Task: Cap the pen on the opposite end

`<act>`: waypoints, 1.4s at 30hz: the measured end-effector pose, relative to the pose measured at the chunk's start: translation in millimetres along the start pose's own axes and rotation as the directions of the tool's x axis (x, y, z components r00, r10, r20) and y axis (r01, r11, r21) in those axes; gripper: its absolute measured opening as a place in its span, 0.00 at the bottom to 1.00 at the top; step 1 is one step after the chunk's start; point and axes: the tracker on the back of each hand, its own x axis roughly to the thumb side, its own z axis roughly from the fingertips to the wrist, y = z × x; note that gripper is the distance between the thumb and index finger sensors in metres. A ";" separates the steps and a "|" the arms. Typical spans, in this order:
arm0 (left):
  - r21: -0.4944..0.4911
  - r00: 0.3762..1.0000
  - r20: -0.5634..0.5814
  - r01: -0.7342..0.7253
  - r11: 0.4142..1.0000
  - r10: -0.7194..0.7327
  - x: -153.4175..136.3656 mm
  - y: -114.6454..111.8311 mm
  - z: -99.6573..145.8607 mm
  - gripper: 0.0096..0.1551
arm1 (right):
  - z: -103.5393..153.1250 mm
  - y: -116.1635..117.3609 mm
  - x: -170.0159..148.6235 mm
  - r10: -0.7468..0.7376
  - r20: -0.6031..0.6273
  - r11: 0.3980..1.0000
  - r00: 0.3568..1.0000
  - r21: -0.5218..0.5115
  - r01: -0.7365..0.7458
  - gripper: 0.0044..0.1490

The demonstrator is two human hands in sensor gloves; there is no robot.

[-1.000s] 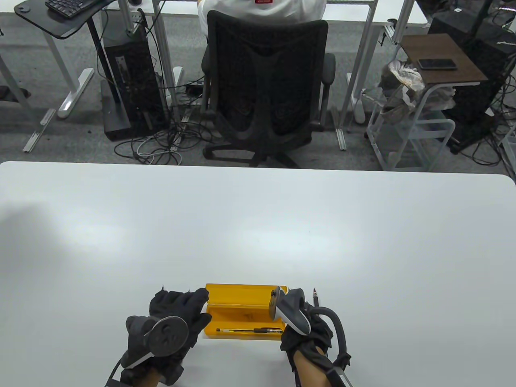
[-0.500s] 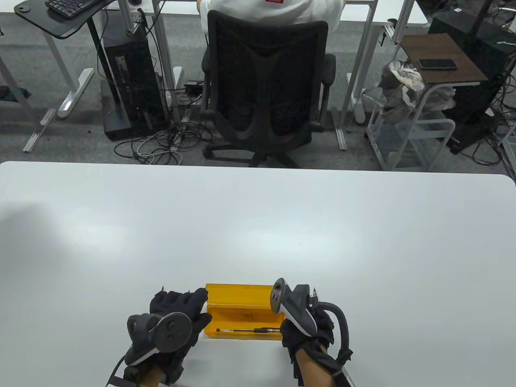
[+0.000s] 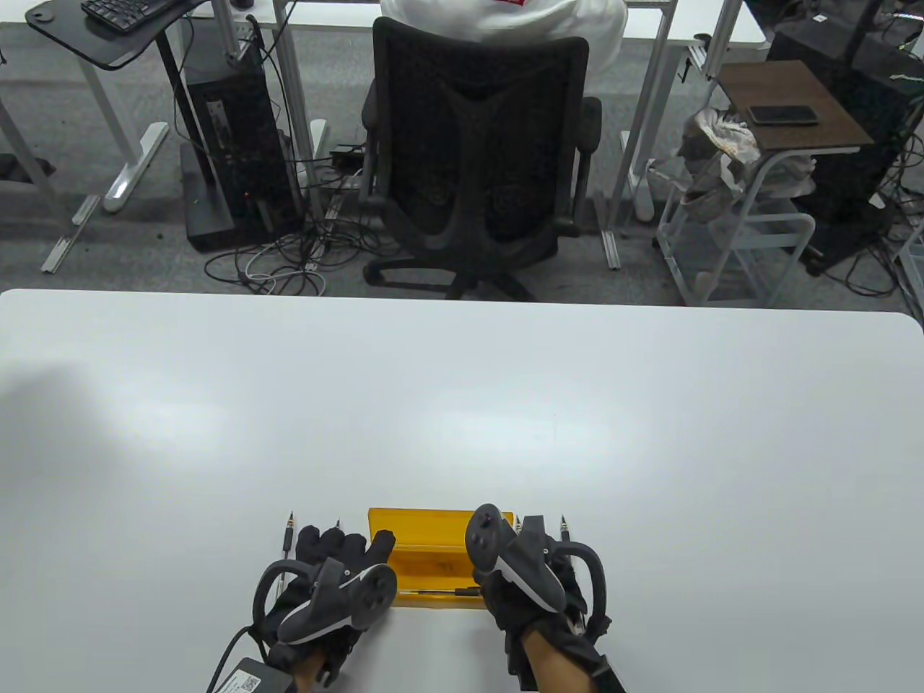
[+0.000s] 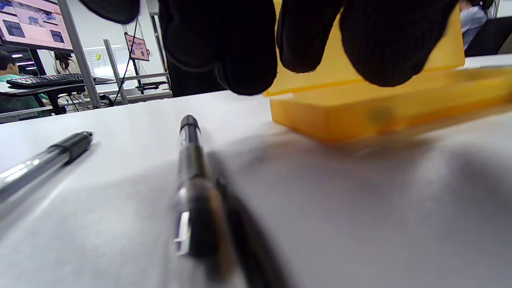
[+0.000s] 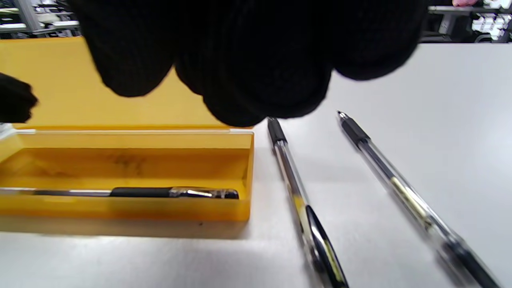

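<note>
- Your left hand (image 3: 328, 577) sits low at the near edge of the desk (image 3: 462, 404), palm down, tracker on its back. Its fingers (image 4: 248, 44) reach toward the left end of the yellow case (image 3: 426, 559). They hang loosely spread and hold nothing that the views show.
- Your right hand (image 3: 530, 585) hovers over the right end of the case, back up. Its fingers (image 5: 256, 60) bunch above the case's end wall with nothing between them. I cannot tell from here whether they touch the rim.
- The pen in the case (image 5: 168, 193) lies along the near wall of the open tray, capped end to the right. The table view half hides it behind both hands.
- Loose pens lie either side: two pens on the left (image 4: 190, 160), two pens on the right (image 5: 296, 188), all just beside the case.
- Risks: the case looks light, so a one-sided push could slide or tip it. A knuckle or tracker cable could roll a loose pen away. With five pens about, you could pick one whose cap is already posted.
- Beyond the desk stands an office chair (image 3: 480, 151).
</note>
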 end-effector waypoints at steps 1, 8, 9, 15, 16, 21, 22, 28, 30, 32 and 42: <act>-0.010 1.000 0.000 -0.001 1.000 0.001 -0.1 -0.9 -0.4 0.43 | 0.0 0.7 1.9 0.008 0.012 1.000 1.000 -0.012 -0.008 0.28; -0.089 0.994 -0.055 -0.101 0.991 0.096 -5.4 -2.3 -6.5 0.45 | -2.7 15.0 23.8 0.081 0.129 0.996 0.988 -0.038 -0.077 0.28; -0.120 0.992 -0.065 -0.119 0.986 0.112 -7.1 -3.3 -8.2 0.46 | -3.8 18.6 27.1 0.089 0.149 0.996 0.985 -0.035 -0.085 0.27; -0.197 0.981 -0.098 -0.183 0.963 0.167 -12.1 -5.0 -12.7 0.46 | -12.1 37.9 40.8 0.205 0.192 0.979 0.960 -0.029 -0.203 0.25; -0.196 0.982 -0.097 -0.178 0.964 0.162 -11.5 -4.5 -12.9 0.46 | -12.8 40.1 41.9 0.214 0.200 0.977 0.956 -0.020 -0.214 0.25; -0.198 0.979 -0.108 -0.192 0.961 0.173 -11.7 -4.4 -13.5 0.46 | -15.7 48.1 43.2 0.227 0.195 0.973 0.954 -0.002 -0.231 0.24; -0.199 0.978 -0.110 -0.195 0.961 0.175 -11.9 -4.5 -13.5 0.46 | -15.5 48.3 42.9 0.224 0.198 0.974 0.954 0.000 -0.228 0.24; -0.196 0.975 -0.119 -0.207 0.959 0.187 -12.9 -5.2 -14.4 0.46 | -11.5 52.2 45.2 0.273 0.239 0.962 0.932 -0.093 -0.257 0.25; -0.193 0.974 -0.120 -0.210 0.958 0.189 -13.0 -5.5 -14.1 0.46 | -9.8 53.3 46.7 0.299 0.259 0.953 0.918 -0.125 -0.275 0.26; -0.195 0.975 -0.123 -0.208 0.958 0.187 -12.7 -5.3 -15.0 0.45 | -9.0 55.8 46.6 0.309 0.251 0.949 0.917 -0.146 -0.279 0.26; -0.189 0.970 -0.138 -0.226 0.956 0.202 -13.6 -6.5 -14.7 0.45 | -14.2 59.9 47.4 0.307 0.194 0.945 0.932 -0.177 -0.275 0.26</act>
